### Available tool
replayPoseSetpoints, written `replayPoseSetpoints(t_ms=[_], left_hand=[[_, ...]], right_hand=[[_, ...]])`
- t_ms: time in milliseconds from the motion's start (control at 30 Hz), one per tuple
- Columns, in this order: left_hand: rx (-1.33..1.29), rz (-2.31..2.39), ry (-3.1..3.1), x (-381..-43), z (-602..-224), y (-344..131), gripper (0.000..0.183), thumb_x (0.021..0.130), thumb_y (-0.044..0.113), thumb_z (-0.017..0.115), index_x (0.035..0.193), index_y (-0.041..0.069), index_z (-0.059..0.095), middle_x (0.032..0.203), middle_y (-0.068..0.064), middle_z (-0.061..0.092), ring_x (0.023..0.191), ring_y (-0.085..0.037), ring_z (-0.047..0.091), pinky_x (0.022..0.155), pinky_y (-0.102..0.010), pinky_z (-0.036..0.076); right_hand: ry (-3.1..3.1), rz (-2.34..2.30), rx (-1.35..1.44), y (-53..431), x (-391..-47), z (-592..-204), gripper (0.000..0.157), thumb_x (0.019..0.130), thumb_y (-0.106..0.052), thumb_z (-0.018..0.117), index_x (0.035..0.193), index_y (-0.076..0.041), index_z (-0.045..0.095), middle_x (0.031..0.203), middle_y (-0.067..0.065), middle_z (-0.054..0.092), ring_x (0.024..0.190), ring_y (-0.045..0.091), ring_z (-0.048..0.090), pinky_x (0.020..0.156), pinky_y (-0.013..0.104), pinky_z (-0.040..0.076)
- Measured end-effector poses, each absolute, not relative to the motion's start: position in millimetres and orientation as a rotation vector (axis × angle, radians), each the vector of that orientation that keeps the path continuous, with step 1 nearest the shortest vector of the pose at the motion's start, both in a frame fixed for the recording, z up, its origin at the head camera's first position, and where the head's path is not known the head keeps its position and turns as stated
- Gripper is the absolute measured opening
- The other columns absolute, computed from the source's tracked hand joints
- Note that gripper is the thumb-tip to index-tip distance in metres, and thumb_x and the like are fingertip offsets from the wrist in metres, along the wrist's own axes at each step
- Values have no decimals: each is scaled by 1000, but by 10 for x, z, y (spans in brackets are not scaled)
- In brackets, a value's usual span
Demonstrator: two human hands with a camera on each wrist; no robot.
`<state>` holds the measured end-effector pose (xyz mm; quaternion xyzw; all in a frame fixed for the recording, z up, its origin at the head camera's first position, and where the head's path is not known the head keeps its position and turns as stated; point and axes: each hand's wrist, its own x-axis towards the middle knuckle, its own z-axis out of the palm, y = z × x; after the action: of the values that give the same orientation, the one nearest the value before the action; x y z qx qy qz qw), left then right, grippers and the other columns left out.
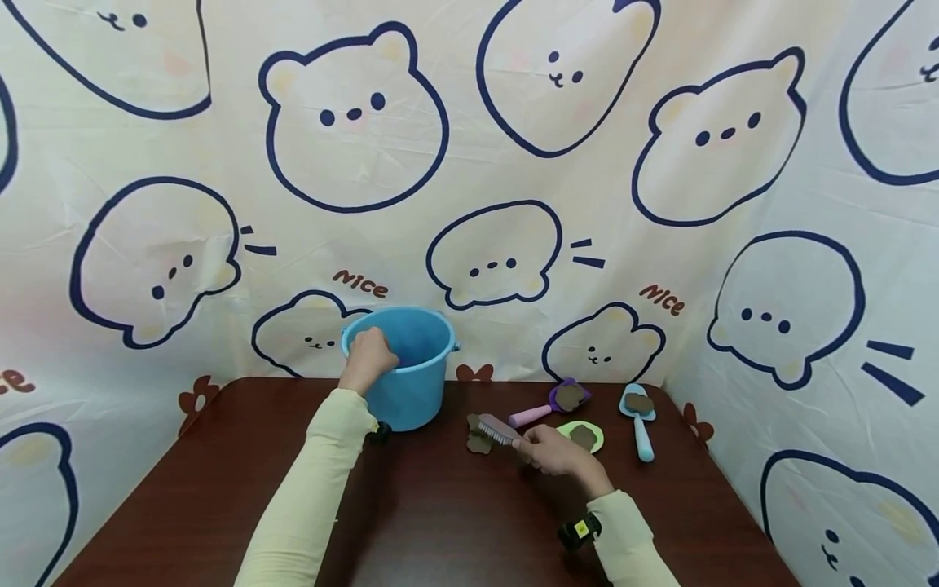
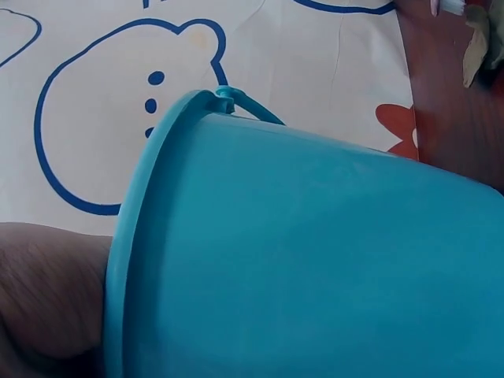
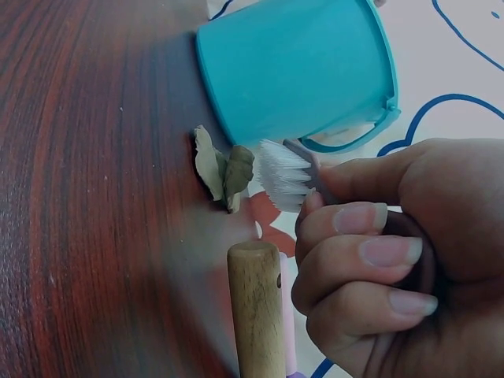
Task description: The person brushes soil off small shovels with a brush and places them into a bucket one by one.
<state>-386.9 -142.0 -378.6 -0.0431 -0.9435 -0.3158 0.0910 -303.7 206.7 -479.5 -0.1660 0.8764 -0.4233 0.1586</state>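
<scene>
A light blue bucket (image 1: 407, 399) stands upright at the back of the table. My left hand (image 1: 370, 359) reaches over its near left rim, its fingers hidden inside; what they touch cannot be seen. In the left wrist view the bucket's wall (image 2: 299, 252) fills most of the picture. My right hand (image 1: 553, 451) grips a small greyish-mauve brush (image 1: 498, 429) by its handle, fingers curled around it. Its white bristles (image 3: 282, 173) face some dry, crumpled leaves (image 3: 224, 169) on the table. The bristles look close to the leaves; contact cannot be told.
Right of the leaves lie a purple shovel (image 1: 568, 396) with a pink handle, a green scoop-like tool (image 1: 597, 440) and a blue shovel (image 1: 644, 440), each bearing brown leaf pieces. A wooden handle (image 3: 256, 307) shows below my right hand. Patterned cloth (image 1: 352, 163) surrounds the dark table (image 1: 440, 522).
</scene>
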Motion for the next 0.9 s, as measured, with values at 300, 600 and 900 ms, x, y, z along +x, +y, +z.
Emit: replayPoseSetpoints(t_ms=[300,600,900], left_hand=[[-117,-867,-2936,-3877,-3751,-1443,37,87,-6,60,61,11,41,55,0,33,51,-17,41,61,-35,44],[-153,-886,-2931,-3857,-3772,-1442,37,89,-4,61,60,11,43,54,-1,34,51,-18,45,65,-38,47],[-196,-916,-2873,-3879,-3764,-1441,33,88,-1,63,60,10,49,53,0,38,50,-17,42,57,-33,42]], right_hand=[[2513,-1195,-437,2065,-3028,-4776,42,108,-28,50,90,9,58,61,-3,42,50,10,35,46,25,31],[2501,-1198,-430,2056,-3001,-4793,41,108,-27,50,95,11,60,63,-2,43,52,10,36,47,25,32],[2488,-1192,-431,2102,-3033,-4773,40,108,-27,51,93,9,61,62,-4,42,51,10,34,46,24,31]])
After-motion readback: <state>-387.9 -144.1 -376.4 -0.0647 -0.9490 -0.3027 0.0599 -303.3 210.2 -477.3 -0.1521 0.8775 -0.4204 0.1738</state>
